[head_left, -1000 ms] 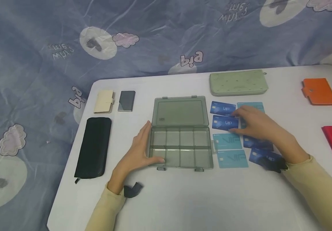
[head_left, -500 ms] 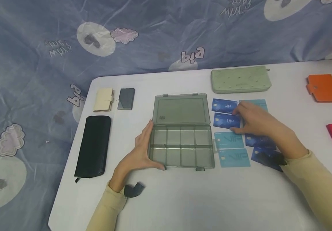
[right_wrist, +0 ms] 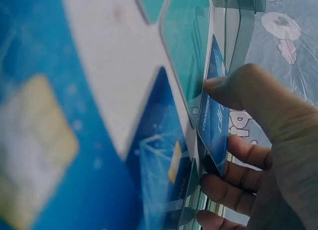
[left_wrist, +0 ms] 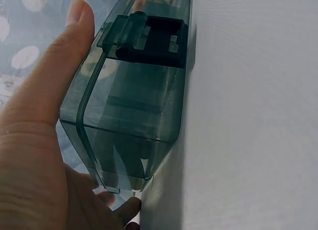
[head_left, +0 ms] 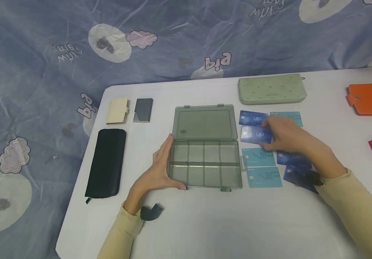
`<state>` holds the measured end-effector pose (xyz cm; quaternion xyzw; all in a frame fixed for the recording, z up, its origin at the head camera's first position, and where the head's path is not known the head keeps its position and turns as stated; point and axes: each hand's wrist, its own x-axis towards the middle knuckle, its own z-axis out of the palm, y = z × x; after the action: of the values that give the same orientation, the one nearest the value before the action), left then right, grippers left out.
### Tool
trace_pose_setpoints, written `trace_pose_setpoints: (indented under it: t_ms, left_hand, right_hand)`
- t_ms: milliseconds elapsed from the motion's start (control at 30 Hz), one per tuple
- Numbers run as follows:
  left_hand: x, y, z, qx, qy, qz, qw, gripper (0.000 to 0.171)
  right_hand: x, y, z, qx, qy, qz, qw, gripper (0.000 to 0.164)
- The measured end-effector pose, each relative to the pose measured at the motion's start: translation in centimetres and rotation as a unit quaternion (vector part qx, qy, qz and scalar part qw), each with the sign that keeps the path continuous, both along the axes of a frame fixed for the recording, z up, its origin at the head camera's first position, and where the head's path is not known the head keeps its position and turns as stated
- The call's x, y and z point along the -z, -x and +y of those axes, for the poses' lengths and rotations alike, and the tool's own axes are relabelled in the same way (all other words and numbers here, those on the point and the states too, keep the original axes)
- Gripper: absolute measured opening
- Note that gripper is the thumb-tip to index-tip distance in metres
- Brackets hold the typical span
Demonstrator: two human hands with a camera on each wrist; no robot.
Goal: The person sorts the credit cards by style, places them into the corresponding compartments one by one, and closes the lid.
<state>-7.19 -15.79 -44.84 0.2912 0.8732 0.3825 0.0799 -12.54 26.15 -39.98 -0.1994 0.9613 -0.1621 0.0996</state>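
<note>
Head view: pinching blue card (head_left: 255, 134) with right hand (head_left: 284, 136), toward far edge of tabletop (head_left: 211, 223); steadying card-free box (head_left: 212, 174) with spread left hand (head_left: 157, 175); likely early on, with other cards (head_left: 258, 158) laid out.

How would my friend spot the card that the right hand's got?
On the white table, find the open green box. To its right lie VIP cards. Pick the blue card that, unlike its neighbours, is pinched by the right hand.
</note>
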Motion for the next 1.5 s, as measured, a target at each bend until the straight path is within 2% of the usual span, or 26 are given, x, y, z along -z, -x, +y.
trace_pose_setpoints:
  t_ms: [267,400,467,600,667,833,967,1167,1500]
  left_hand:
    - [0.1,0.1,0.0,-0.003,0.004,-0.001,1.0,0.149]
    - [0.0,0.0,0.0,-0.005,0.005,-0.003,1.0,0.149]
    - [0.0,0.0,-0.1,-0.005,0.005,-0.002,1.0,0.149]
    - [-0.1,0.0,-0.2,-0.004,0.003,0.001,1.0,0.149]
    - [0.0,0.0,-0.2,-0.004,0.003,0.004,1.0,0.149]
    - [0.2,0.1,-0.3,-0.006,0.004,0.002,1.0,0.149]
    - [0.2,0.1,-0.2,-0.005,0.004,0.002,1.0,0.15]
    - [0.2,0.2,0.0,-0.002,-0.001,-0.001,1.0,0.149]
    - [0.1,0.3,-0.1,-0.002,-0.002,0.0,1.0,0.149]
  right_hand:
    - [0.2,-0.2,0.7,-0.011,0.017,0.008,1.0,0.063]
    - [-0.7,-0.7,1.0,0.008,0.033,0.017,0.999,0.065]
    - [-1.6,-1.1,0.7,0.011,0.04,0.037,0.998,0.065]
    - [-2.7,-2.0,-1.3,-0.026,0.076,0.098,0.992,0.061]
    - [-2.9,-2.5,-2.8,-0.049,0.094,0.107,0.989,0.058]
    - [-2.4,-3.1,-6.5,-0.108,0.112,0.096,0.983,0.053]
    - [-1.5,-3.0,-8.0,-0.143,0.121,0.104,0.977,0.053]
    - [-0.6,-2.7,-8.4,-0.145,0.114,0.102,0.977,0.054]
    - [-0.2,-2.9,-8.4,-0.157,0.128,0.1,0.974,0.055]
